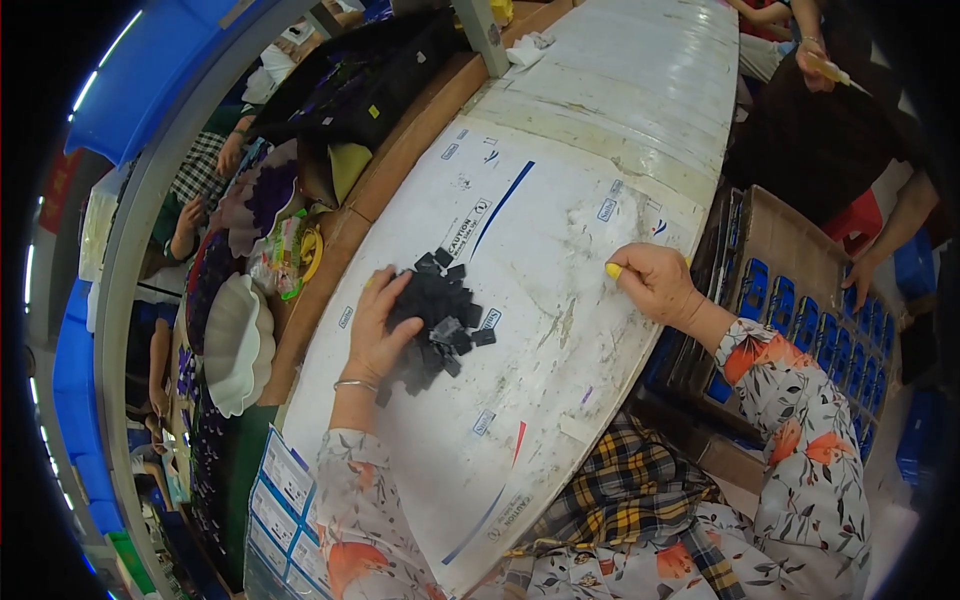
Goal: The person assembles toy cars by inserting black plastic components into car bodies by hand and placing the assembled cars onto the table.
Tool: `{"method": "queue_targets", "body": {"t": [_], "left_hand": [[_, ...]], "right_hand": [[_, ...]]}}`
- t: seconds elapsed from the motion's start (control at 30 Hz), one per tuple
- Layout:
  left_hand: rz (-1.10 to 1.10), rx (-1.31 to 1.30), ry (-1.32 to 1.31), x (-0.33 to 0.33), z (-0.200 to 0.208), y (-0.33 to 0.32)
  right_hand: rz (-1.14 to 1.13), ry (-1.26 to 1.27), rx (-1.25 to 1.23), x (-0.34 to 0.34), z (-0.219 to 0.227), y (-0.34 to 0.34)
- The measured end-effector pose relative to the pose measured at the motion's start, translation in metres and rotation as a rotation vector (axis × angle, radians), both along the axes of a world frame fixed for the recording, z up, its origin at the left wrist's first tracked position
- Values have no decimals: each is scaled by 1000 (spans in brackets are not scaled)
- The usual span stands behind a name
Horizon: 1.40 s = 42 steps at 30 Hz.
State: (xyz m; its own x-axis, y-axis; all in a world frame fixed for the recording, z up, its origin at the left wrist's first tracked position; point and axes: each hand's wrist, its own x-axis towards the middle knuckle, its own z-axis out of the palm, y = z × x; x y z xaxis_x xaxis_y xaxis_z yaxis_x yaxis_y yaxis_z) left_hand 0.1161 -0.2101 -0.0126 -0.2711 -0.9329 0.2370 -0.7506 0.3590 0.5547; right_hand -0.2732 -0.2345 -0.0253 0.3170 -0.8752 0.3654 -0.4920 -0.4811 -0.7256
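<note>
A heap of small flat black rectangular pieces [430,310] lies on the white sheet covering the table. My left hand [372,330] rests at the heap's left side, thumb and fingers apart, touching the pieces without gripping any that I can see. A few pieces lie loose at the heap's right edge. Over the sheet's right part, my right hand [658,287] is closed, thumb and fingertips pressed together. A small yellow patch [613,270] shows at its tip; I cannot tell whether it is held or worn. Anything else inside that hand is hidden.
Left of the table's wooden edge stand a cream scalloped bowl [240,345] and a black crate [375,85]. Trays with blue-framed parts [820,335] are stacked at the right, near a co-worker's hand [862,280]. Another person's hand [815,65] holds something thin at the upper right.
</note>
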Motion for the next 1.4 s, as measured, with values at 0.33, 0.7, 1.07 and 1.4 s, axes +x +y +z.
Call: {"method": "queue_targets", "body": {"t": [0.33,0.7,1.07,1.4], "left_hand": [[-84,59,76,-63,13,22],[430,-60,66,-25,-15,92],[447,-35,307,-84,-18,79],[733,-30,413,-64,-35,128]], "right_hand": [[-3,29,-15,3,-1,2],[-17,52,-54,-2,-5,0],[15,48,-64,4,-11,-7],[9,57,-34,-2,-8,-1]]}}
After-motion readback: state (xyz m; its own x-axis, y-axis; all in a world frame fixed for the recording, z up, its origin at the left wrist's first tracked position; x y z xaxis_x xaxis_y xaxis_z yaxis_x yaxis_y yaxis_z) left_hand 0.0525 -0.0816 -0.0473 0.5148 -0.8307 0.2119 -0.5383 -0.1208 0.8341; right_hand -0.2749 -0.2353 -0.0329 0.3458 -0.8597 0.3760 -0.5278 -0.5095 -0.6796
